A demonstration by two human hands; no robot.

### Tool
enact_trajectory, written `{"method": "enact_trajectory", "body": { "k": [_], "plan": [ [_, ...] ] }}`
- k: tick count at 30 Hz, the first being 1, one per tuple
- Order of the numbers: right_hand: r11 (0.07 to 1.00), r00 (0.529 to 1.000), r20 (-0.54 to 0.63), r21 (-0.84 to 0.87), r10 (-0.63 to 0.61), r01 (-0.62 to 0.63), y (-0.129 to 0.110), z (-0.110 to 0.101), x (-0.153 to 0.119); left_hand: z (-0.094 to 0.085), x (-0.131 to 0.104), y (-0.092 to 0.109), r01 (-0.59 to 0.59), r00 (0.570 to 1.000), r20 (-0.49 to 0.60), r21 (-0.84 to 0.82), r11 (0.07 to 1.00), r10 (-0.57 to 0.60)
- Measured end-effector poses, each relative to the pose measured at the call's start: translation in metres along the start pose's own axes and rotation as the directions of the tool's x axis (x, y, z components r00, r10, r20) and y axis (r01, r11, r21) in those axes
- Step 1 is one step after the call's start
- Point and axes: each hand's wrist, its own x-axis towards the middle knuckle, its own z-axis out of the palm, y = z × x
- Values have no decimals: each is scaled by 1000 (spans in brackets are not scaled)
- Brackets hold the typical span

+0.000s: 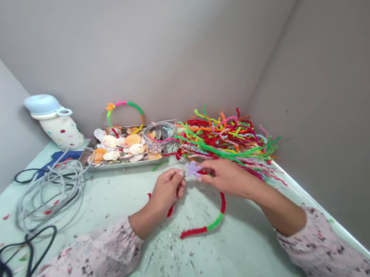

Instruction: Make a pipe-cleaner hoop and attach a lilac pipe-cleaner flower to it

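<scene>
A purple flower [192,169] made of fuzzy material sits between my two hands, above the middle of the table. My left hand [170,188] pinches at the flower's left side, where a bit of green shows. From the right, my right hand [224,176] has its fingers closed on the fuzzy band beside the flower. The red and green fuzzy band [215,221] curves down below my right hand, its red end pointing left. Another red piece [170,211] shows just under my left hand; whether it joins the band is hidden.
A metal tray [129,164] of shells stands at the back, with a colourful hoop [135,105] on it. Pipe cleaners [227,139] are heaped at back right. Coiled grey wire [52,197], a bottle [60,128] and black cable [31,256] lie left. Walls enclose the table.
</scene>
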Motion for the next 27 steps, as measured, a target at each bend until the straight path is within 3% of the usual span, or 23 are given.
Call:
{"method": "enact_trajectory", "body": {
  "k": [11, 21, 27],
  "plan": [
    [1000, 1000, 15, -9, 6, -6, 2, -3, -2, -3, 2, -2, -15, 1000, 0, -69, 998, 15],
    [996, 995, -86, 75, -42, 49, 4, 5, 2, -4, 2, -5, -38, 995, 83, -148, 988, 51],
    [992, 997, -50, 117, -52, 57, 4, 0, 0, -5, 3, -6, -56, 996, 60, -184, 981, 68]
  ]
}}
